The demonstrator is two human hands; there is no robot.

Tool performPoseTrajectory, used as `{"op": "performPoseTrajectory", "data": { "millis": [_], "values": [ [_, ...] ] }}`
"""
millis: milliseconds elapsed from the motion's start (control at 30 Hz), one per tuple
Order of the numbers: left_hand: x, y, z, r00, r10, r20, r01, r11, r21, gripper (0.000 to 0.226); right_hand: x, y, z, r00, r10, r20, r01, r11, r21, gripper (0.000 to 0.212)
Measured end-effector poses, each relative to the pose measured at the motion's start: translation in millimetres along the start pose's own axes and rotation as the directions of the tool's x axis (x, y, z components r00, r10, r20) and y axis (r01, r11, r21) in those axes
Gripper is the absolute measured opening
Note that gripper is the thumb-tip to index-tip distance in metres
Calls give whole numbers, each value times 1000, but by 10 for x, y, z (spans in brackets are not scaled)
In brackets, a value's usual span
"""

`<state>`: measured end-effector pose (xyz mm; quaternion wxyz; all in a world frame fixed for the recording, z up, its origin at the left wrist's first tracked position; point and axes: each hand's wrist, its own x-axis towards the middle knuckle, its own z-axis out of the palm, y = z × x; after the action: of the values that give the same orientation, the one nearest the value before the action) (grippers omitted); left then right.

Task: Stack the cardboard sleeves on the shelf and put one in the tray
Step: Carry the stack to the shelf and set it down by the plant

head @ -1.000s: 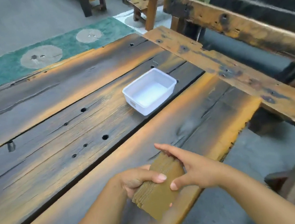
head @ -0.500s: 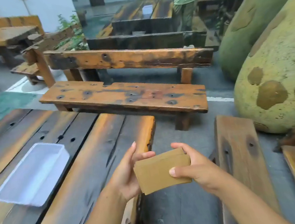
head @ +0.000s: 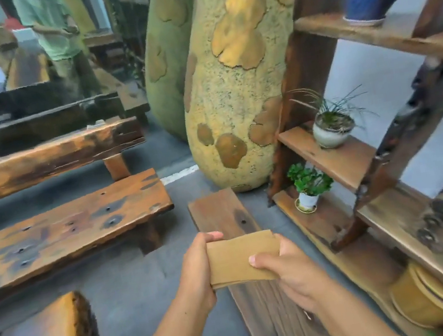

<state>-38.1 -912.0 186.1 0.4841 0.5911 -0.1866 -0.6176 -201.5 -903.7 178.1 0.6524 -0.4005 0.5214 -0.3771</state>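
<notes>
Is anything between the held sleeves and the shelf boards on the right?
Nothing visible blocks it. Both hands, left hand and right hand, hold the cardboard sleeves above a plank; the shelf stands to the right with bare board beside its potted plants.

Looking over a seating area of rough, heavy timber furniture.

Showing a grey floor (head: 134, 285) at lower centre; catching a dark-and-orange wooden bench (head: 64, 232) at left, with more dark tables blurring behind it in the upper left; facing two big rounded yellow-green sculptures (head: 228, 78) with ochre patches at upper centre; taking in a wooden shelf (head: 330, 161) stepping up the right side, carrying a leafy plant in a white pot (head: 309, 185), a grassy plant in a pale pot (head: 331, 131) and a blue pot (head: 365, 0) at upper right; picking up a pale wall (head: 373, 69) behind, a wooden plank (head: 222, 214) at centre, and soft, even daylight.
</notes>
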Motion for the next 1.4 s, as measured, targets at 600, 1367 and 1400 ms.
{"op": "performPoseTrajectory", "data": {
  "millis": [600,1367,1400],
  "values": [
    [1237,770,2852,792,40,610,-273,916,293,33,845,-1280,-1329,455,-293,-841,300,940,-165,43],
    [754,1554,6378,301,13,953,-490,860,143,35,513,-3281,-4218,242,-290,-926,628,774,-78,27],
    [800,1623,6509,265,-32,964,-456,877,154,26,507,-3396,-4326,261,-263,-929,631,775,-42,24]
  ]
}}
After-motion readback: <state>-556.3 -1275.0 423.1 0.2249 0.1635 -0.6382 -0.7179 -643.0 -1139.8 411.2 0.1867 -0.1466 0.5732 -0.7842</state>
